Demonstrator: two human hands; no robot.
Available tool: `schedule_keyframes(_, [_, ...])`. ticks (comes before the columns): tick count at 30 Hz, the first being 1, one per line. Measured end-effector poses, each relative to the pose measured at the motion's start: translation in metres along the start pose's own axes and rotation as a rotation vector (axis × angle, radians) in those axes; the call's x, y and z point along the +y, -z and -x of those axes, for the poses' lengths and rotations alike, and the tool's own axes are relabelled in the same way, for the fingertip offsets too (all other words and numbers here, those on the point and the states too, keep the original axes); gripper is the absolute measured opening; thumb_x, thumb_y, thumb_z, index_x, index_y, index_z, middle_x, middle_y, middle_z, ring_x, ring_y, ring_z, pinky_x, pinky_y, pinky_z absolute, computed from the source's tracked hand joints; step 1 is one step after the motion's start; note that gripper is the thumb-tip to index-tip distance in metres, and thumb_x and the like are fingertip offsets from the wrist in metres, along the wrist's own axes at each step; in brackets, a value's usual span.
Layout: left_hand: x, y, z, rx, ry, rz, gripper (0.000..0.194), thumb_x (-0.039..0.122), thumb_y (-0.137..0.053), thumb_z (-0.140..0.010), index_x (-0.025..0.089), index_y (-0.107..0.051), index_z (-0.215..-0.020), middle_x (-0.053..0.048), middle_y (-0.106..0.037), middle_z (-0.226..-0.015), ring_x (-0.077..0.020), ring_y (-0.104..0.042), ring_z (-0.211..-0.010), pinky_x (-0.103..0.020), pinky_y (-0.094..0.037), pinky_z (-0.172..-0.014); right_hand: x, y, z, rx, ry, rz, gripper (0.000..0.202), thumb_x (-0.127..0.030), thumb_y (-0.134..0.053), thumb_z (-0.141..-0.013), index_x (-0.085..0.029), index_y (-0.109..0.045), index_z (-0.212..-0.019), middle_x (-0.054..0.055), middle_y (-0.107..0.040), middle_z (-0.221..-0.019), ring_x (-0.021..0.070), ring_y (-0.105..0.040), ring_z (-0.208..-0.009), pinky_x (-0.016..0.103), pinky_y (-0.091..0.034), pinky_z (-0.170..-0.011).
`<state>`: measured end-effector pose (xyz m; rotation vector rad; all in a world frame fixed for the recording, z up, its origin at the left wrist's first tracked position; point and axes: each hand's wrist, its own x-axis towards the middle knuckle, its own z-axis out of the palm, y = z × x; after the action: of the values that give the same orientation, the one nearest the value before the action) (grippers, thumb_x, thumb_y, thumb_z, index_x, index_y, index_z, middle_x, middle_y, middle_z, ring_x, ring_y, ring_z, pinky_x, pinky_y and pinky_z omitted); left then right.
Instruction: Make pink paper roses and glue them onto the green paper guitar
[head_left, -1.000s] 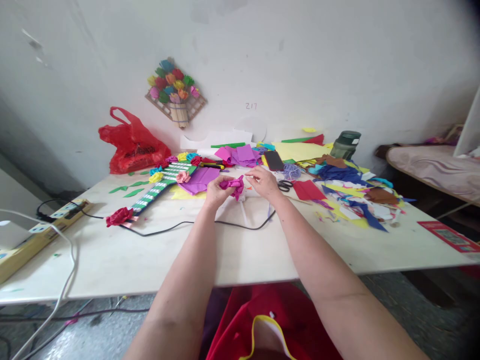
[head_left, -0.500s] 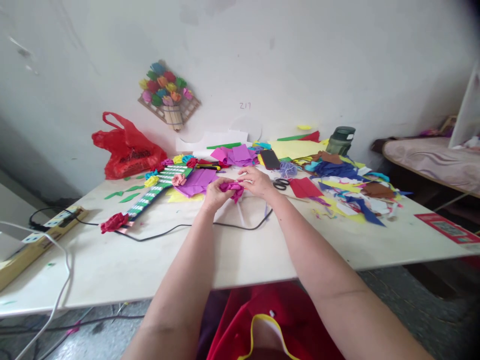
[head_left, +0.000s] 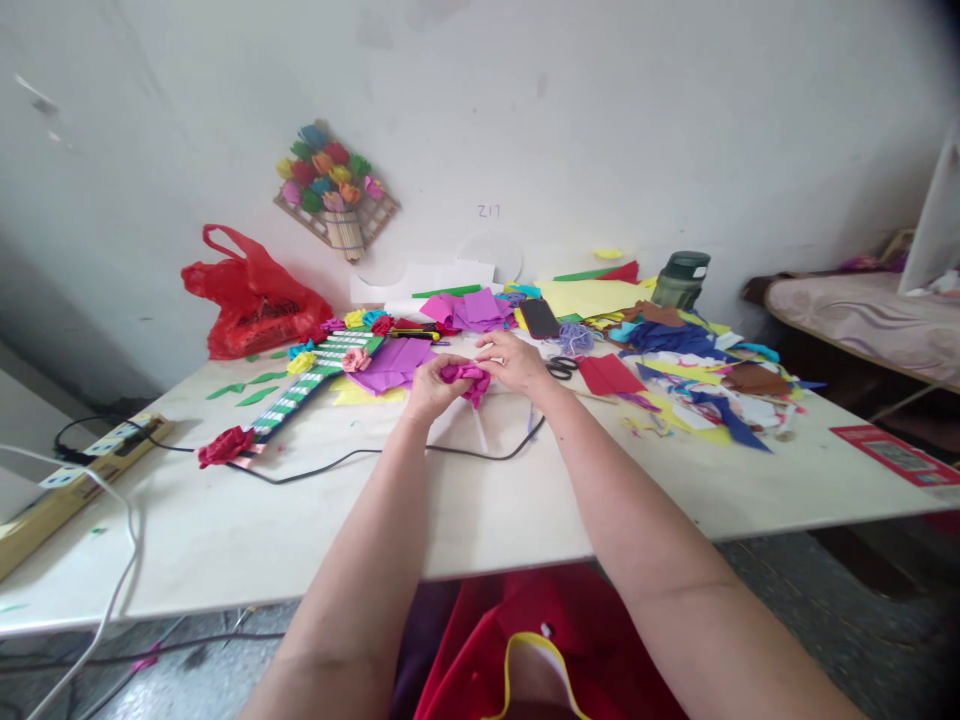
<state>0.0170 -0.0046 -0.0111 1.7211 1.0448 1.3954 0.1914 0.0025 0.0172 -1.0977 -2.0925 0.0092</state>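
Observation:
A magenta crepe-paper flower is held between my two hands over the table, with pale strips hanging below it. My left hand is closed around its left side. My right hand pinches at its upper right edge. Just left of my hands lies a sheet of purple crepe paper. Black-handled scissors rest to the right of my right hand. Further left is a green and white striped board decorated with several paper flowers.
A black cable crosses the table in front of my hands. Paper scraps are heaped on the right, near a dark green bottle. A phone lies behind my hands. At the left stand a red plastic bag and a power strip.
My right fingers have shifted very slightly at the flower, and a little more of its magenta paper shows between my hands. Otherwise the view has barely moved.

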Motion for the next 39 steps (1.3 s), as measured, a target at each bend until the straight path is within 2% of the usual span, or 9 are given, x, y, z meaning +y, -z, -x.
schedule_keyframes(5, [0.003,-0.001,0.0,0.005,-0.014,-0.025,0.034,0.031,-0.076,-0.058,0.014,-0.069,-0.087,-0.005,-0.069,-0.077,-0.0163,-0.063,-0.069,-0.027,-0.052,-0.067,0.001,0.001,0.0,0.002,-0.013,-0.001,0.013,-0.023,-0.06,-0.08,-0.024,-0.074,-0.081,0.003,-0.066,-0.109,0.018,-0.06,-0.101,0.033,-0.047,-0.088])
schedule_keyframes(9, [0.001,0.0,-0.001,0.016,-0.072,-0.014,0.038,0.025,-0.075,-0.058,0.016,-0.066,-0.093,-0.005,-0.069,-0.086,-0.0164,-0.064,-0.075,-0.027,-0.051,-0.071,0.0,0.002,0.0,0.008,-0.029,-0.025,0.014,-0.022,-0.06,-0.08,-0.024,-0.073,-0.08,0.002,-0.065,-0.109,0.0178,-0.061,-0.102,0.031,-0.048,-0.087])
schedule_keyframes(12, [0.001,0.0,0.0,-0.002,-0.067,0.029,0.041,0.023,-0.074,-0.057,0.017,-0.062,-0.096,-0.004,-0.069,-0.085,-0.0153,-0.063,-0.072,-0.027,-0.05,-0.068,-0.002,0.003,0.0,-0.002,-0.047,-0.039,0.015,-0.021,-0.059,-0.08,-0.024,-0.073,-0.079,0.003,-0.065,-0.109,0.0176,-0.061,-0.1,0.031,-0.048,-0.085])
schedule_keyframes(17, [0.002,0.0,-0.001,0.006,-0.115,0.029,0.029,0.025,-0.076,-0.057,0.017,-0.064,-0.083,-0.004,-0.067,-0.085,-0.0151,-0.062,-0.078,-0.026,-0.05,-0.072,-0.001,0.002,0.0,-0.004,-0.048,-0.039,0.015,-0.02,-0.058,-0.08,-0.023,-0.073,-0.08,0.003,-0.066,-0.109,0.018,-0.061,-0.1,0.032,-0.048,-0.087])
schedule_keyframes(23, [0.002,-0.001,-0.001,-0.006,-0.07,0.042,0.028,0.028,-0.076,-0.058,0.017,-0.065,-0.082,-0.003,-0.065,-0.079,-0.0147,-0.061,-0.071,-0.026,-0.051,-0.066,0.001,0.0,-0.001,0.006,-0.046,-0.057,0.014,-0.02,-0.059,-0.079,-0.022,-0.073,-0.079,0.003,-0.066,-0.108,0.0172,-0.061,-0.098,0.031,-0.048,-0.086])
schedule_keyframes(28, [0.002,0.0,-0.001,0.037,-0.08,0.05,0.03,0.028,-0.076,-0.058,0.016,-0.064,-0.082,-0.003,-0.067,-0.08,-0.0143,-0.061,-0.07,-0.025,-0.051,-0.065,0.001,0.002,0.0,0.043,-0.051,-0.047,0.02,-0.023,-0.054,-0.083,-0.023,-0.073,-0.09,0.004,-0.067,-0.108,0.017,-0.061,-0.099,0.029,-0.048,-0.085])
schedule_keyframes(31, [0.002,0.004,-0.002,0.097,-0.072,0.1,0.032,0.028,-0.076,-0.056,0.016,-0.064,-0.083,-0.003,-0.068,-0.082,-0.0144,-0.062,-0.069,-0.026,-0.052,-0.062,0.001,0.007,0.002,0.051,-0.152,0.063,0.027,-0.023,-0.048,-0.085,-0.021,-0.071,-0.1,0.006,-0.068,-0.108,0.0189,-0.062,-0.099,0.03,-0.048,-0.084])
schedule_keyframes(34, [0.0,0.009,-0.003,0.179,-0.073,0.089,0.03,0.028,-0.075,-0.057,0.016,-0.064,-0.082,-0.003,-0.068,-0.078,-0.0142,-0.062,-0.066,-0.026,-0.052,-0.06,0.0,0.011,0.005,-0.085,-0.254,0.226,0.035,-0.019,-0.049,-0.08,-0.021,-0.068,-0.109,0.007,-0.068,-0.11,0.0231,-0.062,-0.099,0.033,-0.048,-0.084])
schedule_keyframes(39, [-0.002,0.016,-0.006,0.332,-0.166,-0.037,0.022,0.022,-0.072,-0.058,0.018,-0.066,-0.079,-0.002,-0.068,-0.078,-0.014,-0.061,-0.069,-0.026,-0.052,-0.066,-0.004,0.004,0.008,-0.407,-0.258,0.417,0.049,-0.02,-0.055,-0.071,-0.019,-0.062,-0.119,0.014,-0.065,-0.116,0.0306,-0.06,-0.104,0.039,-0.045,-0.086])
